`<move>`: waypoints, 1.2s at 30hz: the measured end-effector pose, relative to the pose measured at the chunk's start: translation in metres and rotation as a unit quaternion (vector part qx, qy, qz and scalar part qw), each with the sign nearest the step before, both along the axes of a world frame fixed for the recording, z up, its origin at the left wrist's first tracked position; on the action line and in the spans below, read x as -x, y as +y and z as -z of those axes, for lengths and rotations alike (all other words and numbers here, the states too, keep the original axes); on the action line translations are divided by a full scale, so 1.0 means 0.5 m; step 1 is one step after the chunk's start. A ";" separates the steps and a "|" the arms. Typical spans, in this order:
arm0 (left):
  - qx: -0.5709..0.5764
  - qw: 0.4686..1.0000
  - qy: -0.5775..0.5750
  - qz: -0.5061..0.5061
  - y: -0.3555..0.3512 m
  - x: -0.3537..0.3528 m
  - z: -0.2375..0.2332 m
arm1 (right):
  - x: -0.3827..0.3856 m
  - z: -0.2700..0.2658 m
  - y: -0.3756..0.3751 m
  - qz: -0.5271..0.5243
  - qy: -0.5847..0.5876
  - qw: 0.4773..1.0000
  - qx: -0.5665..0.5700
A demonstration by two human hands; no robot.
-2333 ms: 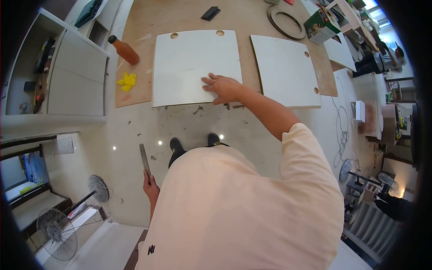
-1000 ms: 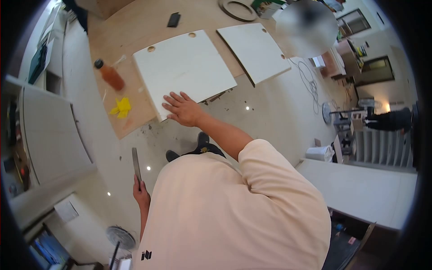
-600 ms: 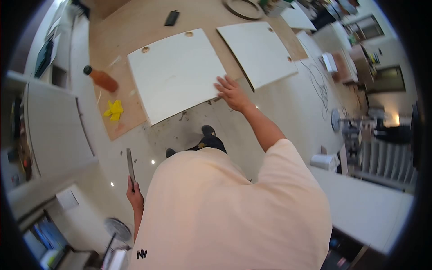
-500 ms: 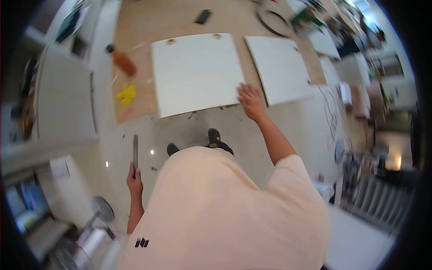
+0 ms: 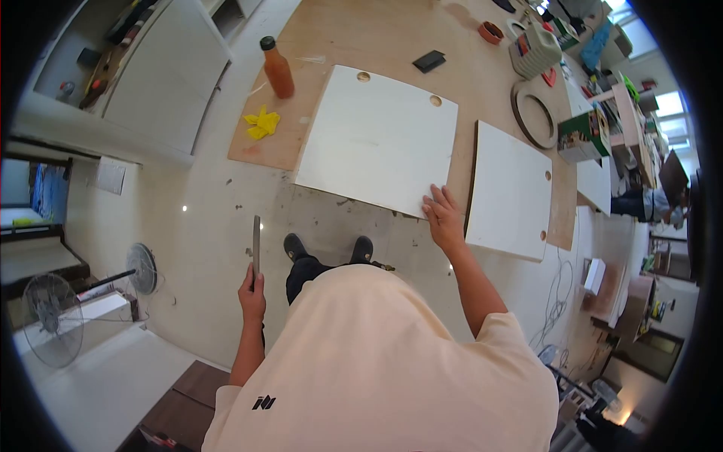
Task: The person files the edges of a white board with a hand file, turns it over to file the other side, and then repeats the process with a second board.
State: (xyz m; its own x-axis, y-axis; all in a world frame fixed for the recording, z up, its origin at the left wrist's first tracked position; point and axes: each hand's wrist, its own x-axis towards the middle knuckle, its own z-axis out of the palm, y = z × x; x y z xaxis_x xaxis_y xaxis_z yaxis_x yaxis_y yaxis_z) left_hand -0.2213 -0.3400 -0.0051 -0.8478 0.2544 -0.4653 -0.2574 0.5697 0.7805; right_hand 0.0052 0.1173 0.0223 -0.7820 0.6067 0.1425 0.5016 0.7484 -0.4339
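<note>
A white panel (image 5: 376, 139) with two round holes near its far edge lies on the brown worktable (image 5: 369, 38). My right hand (image 5: 444, 218) rests on the panel's near right corner, fingers stretched out and touching its edge. Down at my left side, clear of the table, my left hand (image 5: 252, 292) is closed round one end of a long, narrow grey flat file (image 5: 256, 245), which points away from me. A second white panel (image 5: 508, 192), also with two round holes, lies to the right of my right hand.
On the table's left are an orange bottle (image 5: 277, 69) and a crumpled yellow thing (image 5: 261, 123). Farther back lie a dark flat object (image 5: 429, 61), a coiled band (image 5: 533, 115), a jug (image 5: 536, 51) and a box (image 5: 584, 135). Fans (image 5: 141, 269) stand left; cables (image 5: 557, 301) lie right.
My view has turned, so the table and panels appear farther right and lower. My right hand stays at the panel's corner. My left hand still holds the flat file.
</note>
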 end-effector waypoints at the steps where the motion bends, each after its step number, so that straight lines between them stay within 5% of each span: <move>1: 0.012 1.000 -0.011 -0.014 -0.011 -0.012 -0.001 | 0.009 -0.012 -0.001 0.011 -0.020 0.999 -0.035; 5: -0.012 0.999 0.022 -0.045 -0.069 -0.036 0.047 | 0.074 -0.037 -0.049 -0.021 0.047 0.994 -0.092; 9: -0.007 0.999 0.037 -0.029 -0.063 0.000 0.028 | 0.164 -0.068 -0.163 0.041 0.010 0.942 0.333; 11: -0.022 0.999 0.018 -0.023 -0.042 0.030 0.015 | 0.208 -0.066 -0.192 0.079 -0.094 0.874 0.470; 14: -0.037 0.999 -0.010 0.006 -0.015 0.099 -0.016 | 0.251 -0.006 -0.239 0.221 0.072 0.662 0.712; 17: -0.054 0.997 0.022 0.047 -0.015 0.156 -0.016 | 0.294 0.034 -0.250 0.306 0.276 0.516 0.751; 20: -0.088 0.991 0.070 0.066 -0.022 0.196 -0.010 | 0.336 0.041 -0.240 0.351 0.403 0.449 0.716; 28: -0.054 0.988 -0.029 0.139 -0.048 0.263 -0.014 | 0.352 0.038 -0.263 0.391 0.412 0.475 0.672; 36: -0.155 0.976 -0.023 0.154 -0.002 0.232 0.007 | 0.306 0.007 -0.314 0.413 0.375 0.474 0.681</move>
